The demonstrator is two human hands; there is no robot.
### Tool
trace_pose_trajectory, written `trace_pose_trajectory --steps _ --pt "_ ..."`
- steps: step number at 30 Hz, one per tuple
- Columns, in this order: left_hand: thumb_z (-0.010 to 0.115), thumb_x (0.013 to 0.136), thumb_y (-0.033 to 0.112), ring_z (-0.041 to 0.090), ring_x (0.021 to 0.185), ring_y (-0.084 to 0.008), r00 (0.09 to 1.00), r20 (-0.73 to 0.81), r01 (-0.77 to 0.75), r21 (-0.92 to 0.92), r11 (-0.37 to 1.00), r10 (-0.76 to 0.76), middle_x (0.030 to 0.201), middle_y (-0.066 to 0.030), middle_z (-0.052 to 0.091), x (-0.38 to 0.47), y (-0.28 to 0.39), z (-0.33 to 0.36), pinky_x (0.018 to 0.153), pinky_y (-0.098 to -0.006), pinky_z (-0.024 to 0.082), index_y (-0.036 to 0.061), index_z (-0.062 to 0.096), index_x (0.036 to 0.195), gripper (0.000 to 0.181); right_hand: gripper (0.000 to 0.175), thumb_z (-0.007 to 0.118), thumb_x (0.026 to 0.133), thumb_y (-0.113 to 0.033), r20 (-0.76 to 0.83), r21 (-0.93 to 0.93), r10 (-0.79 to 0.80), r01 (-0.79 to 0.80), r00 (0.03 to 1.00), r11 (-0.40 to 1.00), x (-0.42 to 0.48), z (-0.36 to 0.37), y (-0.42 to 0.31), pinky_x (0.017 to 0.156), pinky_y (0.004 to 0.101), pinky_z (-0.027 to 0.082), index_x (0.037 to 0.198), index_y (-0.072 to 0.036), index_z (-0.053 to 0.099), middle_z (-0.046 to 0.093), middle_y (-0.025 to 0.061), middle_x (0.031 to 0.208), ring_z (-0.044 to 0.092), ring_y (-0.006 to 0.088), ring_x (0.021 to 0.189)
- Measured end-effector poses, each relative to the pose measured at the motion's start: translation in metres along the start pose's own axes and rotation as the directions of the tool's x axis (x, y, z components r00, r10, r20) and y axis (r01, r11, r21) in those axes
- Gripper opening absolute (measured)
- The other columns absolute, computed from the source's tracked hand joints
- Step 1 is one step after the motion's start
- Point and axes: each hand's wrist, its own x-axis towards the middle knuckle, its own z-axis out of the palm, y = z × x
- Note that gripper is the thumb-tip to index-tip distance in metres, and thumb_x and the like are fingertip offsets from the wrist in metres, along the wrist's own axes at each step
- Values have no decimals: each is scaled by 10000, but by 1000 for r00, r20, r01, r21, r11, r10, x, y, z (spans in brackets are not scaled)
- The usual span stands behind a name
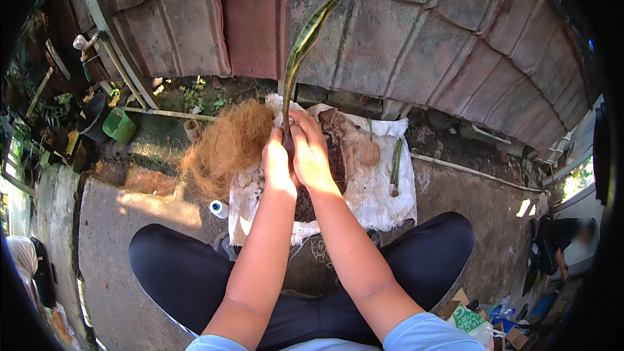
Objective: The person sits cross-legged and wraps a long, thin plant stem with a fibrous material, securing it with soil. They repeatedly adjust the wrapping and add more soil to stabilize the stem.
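Note:
A snake plant leaf (pixel 303 41) with yellow edges stands up between my hands, its tip bent to the right. My left hand (pixel 278 160) and my right hand (pixel 310 153) press from both sides around its dark, soil-covered base (pixel 288 146), which the fingers partly hide. Below them, dark soil (pixel 304 204) is heaped on a white woven sack (pixel 382 204). On the sack's right part rest a brown fibre-covered ball (pixel 369 153) and another long green leaf (pixel 396 168). Left of my hands lies a big tuft of brown coconut fibre (pixel 231 136).
A thread spool (pixel 219 209) is beside the sack's left edge. Roof tiles (pixel 380 44) slope across the far side. A green container (pixel 119 126) and a black pot (pixel 92 117) are at left. At far right another person (pixel 553 248) bends near cardboard and bags (pixel 470 319).

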Motion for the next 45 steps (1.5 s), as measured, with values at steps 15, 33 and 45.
trace_pose_trajectory --steps 15,33,45 --pt "500 999 335 680 760 -197 967 177 174 77 982 -185 931 -76 697 2 10 -6 612 -343 547 39 638 1035 329 235 647 993 -140 32 128 111 -115 993 985 22 -24 -7 813 244 518 1181 -4 686 674 52 1128 634 109 931" --pt "656 863 9 657 714 -207 941 325 -98 3 995 92 826 -74 634 -8 -2 0 559 -272 525 46 598 998 152 250 712 949 -173 25 403 367 -345 930 847 21 -30 -40 526 197 428 1118 11 721 652 -6 826 513 28 618" --pt "574 900 69 601 635 -209 938 344 123 -224 967 -39 782 -106 603 -10 0 -10 483 -268 468 78 570 967 68 222 702 957 -170 89 351 382 -388 920 852 11 -18 -44 400 184 390 1105 -5 718 630 -18 744 474 2 533"
